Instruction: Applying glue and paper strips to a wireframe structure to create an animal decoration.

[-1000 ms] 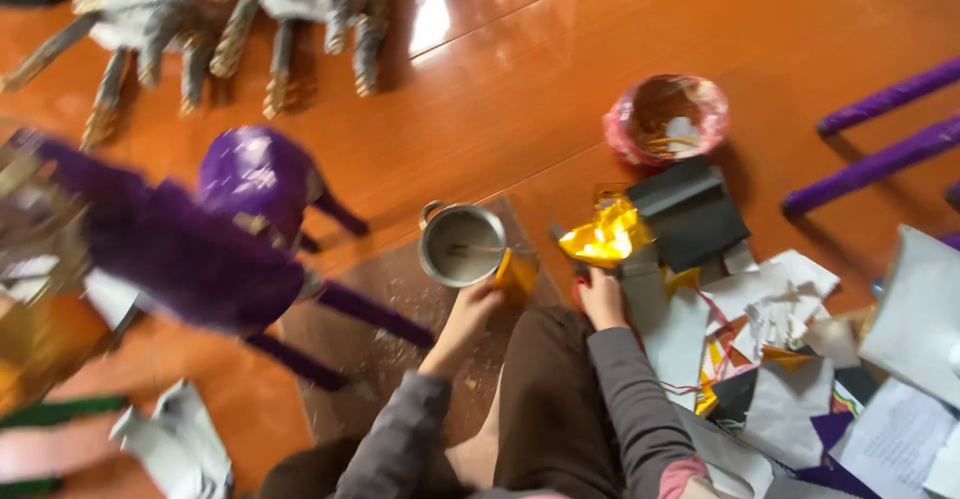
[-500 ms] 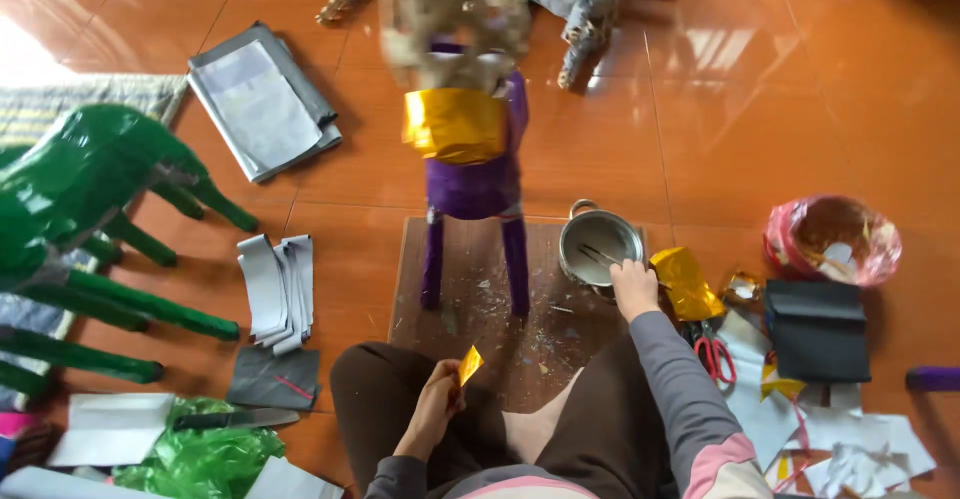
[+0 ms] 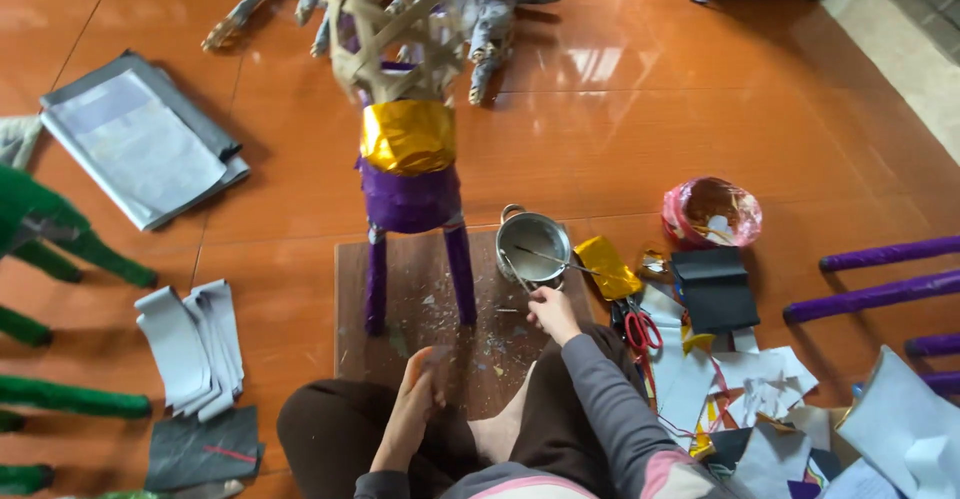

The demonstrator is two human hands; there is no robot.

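I sit cross-legged on an orange tiled floor behind a brown board (image 3: 352,359). On the board stands a paper animal figure (image 3: 410,199) with purple body and legs, a gold band and a bare woven head. My right hand (image 3: 552,311) is curled just below a small metal pot (image 3: 533,244), gripping a thin brush handle that reaches to the pot's rim. My left hand (image 3: 420,387) is blurred over the board's near edge, fingers pointing forward; what it holds cannot be made out.
Right of the pot lie a gold foil piece (image 3: 607,266), red scissors (image 3: 640,331), a black sheet (image 3: 715,289), a pink bowl (image 3: 712,211) and paper scraps (image 3: 760,389). Grey strips (image 3: 195,344), grey folders (image 3: 140,149) and a green figure (image 3: 50,239) lie left. Purple legs (image 3: 880,294) stand right.
My right hand has drawn back from the pot toward my knee. My left hand has moved forward onto the board, and the yellow scrap it held no longer shows.
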